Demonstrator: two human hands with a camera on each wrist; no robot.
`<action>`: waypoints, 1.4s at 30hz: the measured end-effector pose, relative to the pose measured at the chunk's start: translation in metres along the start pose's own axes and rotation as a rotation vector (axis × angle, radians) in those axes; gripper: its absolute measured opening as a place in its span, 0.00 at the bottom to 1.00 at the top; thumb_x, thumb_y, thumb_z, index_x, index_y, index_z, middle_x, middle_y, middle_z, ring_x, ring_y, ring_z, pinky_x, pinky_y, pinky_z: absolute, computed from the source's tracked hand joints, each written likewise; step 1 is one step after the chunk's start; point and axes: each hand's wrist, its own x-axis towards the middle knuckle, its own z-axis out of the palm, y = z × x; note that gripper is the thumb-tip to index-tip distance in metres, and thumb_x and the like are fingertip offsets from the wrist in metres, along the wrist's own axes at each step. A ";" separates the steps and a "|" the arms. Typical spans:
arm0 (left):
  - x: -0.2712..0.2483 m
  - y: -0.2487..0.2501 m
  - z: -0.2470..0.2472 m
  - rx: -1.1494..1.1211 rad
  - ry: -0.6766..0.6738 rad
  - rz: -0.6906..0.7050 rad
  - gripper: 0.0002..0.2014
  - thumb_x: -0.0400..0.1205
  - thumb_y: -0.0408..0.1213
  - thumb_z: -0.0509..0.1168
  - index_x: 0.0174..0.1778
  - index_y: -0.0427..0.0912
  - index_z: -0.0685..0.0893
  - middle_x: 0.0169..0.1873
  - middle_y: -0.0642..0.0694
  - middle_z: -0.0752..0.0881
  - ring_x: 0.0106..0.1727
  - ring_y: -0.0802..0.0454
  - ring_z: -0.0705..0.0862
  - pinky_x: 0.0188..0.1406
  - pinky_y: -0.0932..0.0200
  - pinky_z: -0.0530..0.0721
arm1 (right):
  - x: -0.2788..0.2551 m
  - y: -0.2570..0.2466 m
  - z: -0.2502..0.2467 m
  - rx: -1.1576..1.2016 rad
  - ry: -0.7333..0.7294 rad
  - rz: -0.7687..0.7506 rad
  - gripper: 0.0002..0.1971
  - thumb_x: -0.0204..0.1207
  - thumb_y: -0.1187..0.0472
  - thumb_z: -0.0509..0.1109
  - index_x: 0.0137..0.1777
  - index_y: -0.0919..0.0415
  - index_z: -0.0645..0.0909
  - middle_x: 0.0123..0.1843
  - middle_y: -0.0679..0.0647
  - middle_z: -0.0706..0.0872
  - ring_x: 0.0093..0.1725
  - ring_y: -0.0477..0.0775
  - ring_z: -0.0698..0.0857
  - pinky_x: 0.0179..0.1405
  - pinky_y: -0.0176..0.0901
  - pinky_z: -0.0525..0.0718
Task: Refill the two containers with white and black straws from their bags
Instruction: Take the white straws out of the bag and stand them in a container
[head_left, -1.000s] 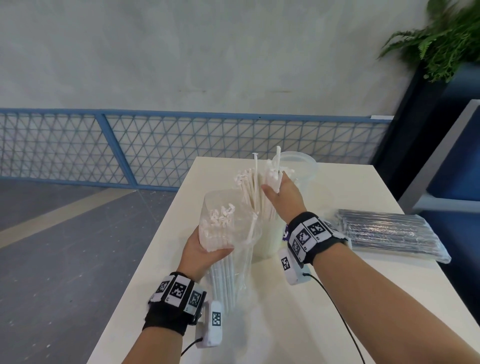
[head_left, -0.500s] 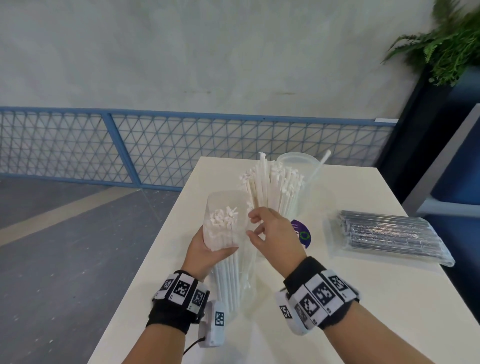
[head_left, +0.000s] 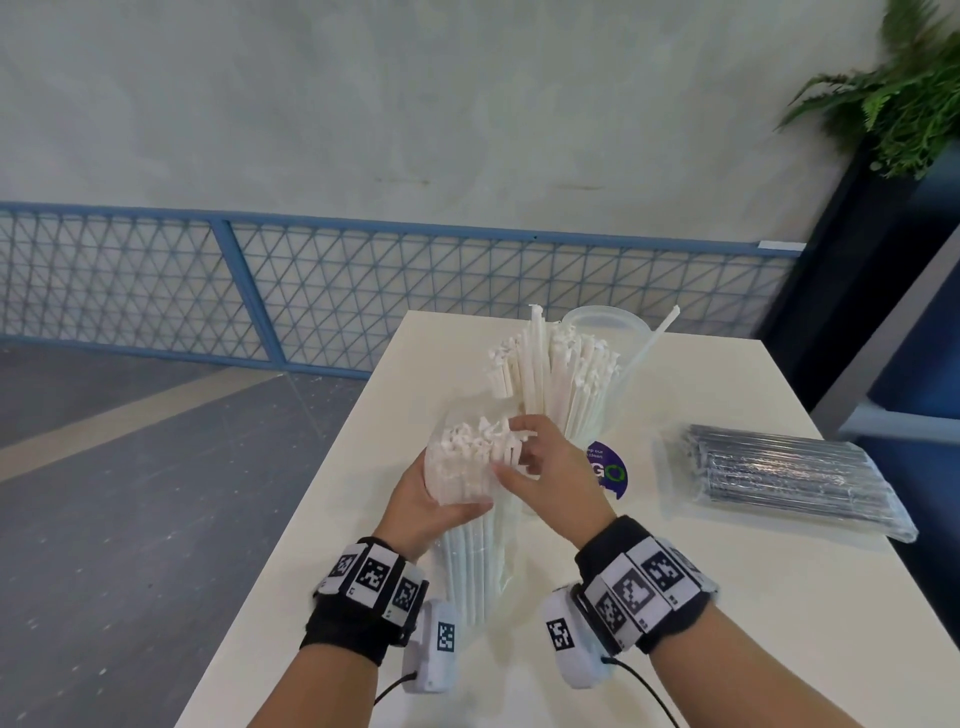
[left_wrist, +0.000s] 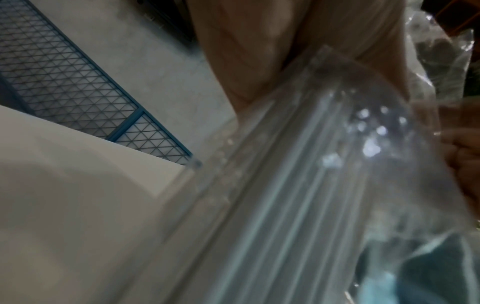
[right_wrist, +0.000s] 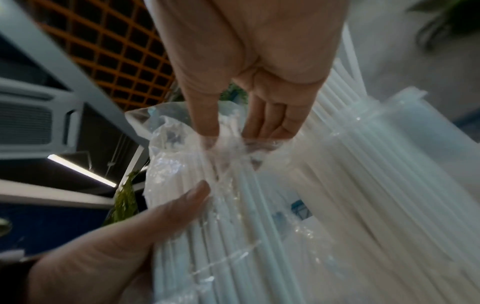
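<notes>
The left hand (head_left: 422, 501) grips the clear bag of white straws (head_left: 470, 499) around its upper part, thumb across the front, and holds it upright with its foot on the white table (head_left: 779, 623). The right hand (head_left: 550, 478) is at the bag's open mouth, thumb and fingers pinching a small cluster of white straws (head_left: 498, 441); the right wrist view shows the fingertips (right_wrist: 207, 131) sunk into the crumpled plastic among the straw ends.

Just beyond the right hand stands the first container (head_left: 597, 447), a clear tub with a purple label, already crowded with upright white straws. Behind it a second clear container (head_left: 608, 325) holds what looks like a single leaning straw. Well off to the right of the right hand lies the sealed bag of black straws (head_left: 779, 475), flat on the table and untouched.

The step in hand is judged to be the white refill, well advanced, with the black half not begun. The next move likely calls for lifting the pinched cluster straight up and clear of the plastic while the left hand keeps the bag steady, then lowering it into the tub beyond. The loose plastic may drag neighbouring straws along.
</notes>
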 end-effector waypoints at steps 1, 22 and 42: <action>0.000 0.001 0.001 -0.007 -0.016 -0.006 0.36 0.56 0.35 0.81 0.62 0.44 0.79 0.56 0.46 0.89 0.61 0.50 0.86 0.57 0.56 0.84 | 0.000 0.000 0.000 -0.015 -0.029 -0.015 0.24 0.70 0.57 0.76 0.64 0.55 0.72 0.42 0.43 0.82 0.42 0.37 0.81 0.45 0.22 0.76; 0.002 0.008 0.013 0.087 -0.049 -0.086 0.20 0.66 0.16 0.74 0.49 0.42 0.84 0.38 0.54 0.90 0.41 0.64 0.89 0.37 0.70 0.84 | -0.006 0.009 0.018 0.375 0.133 0.173 0.16 0.72 0.61 0.75 0.59 0.61 0.81 0.53 0.53 0.89 0.56 0.51 0.87 0.58 0.44 0.84; 0.000 0.003 0.014 0.178 -0.005 -0.069 0.13 0.69 0.23 0.75 0.36 0.47 0.87 0.32 0.54 0.91 0.39 0.61 0.89 0.41 0.69 0.85 | 0.007 -0.013 -0.013 0.684 0.274 0.250 0.19 0.65 0.67 0.79 0.56 0.66 0.84 0.51 0.56 0.89 0.54 0.53 0.87 0.53 0.40 0.85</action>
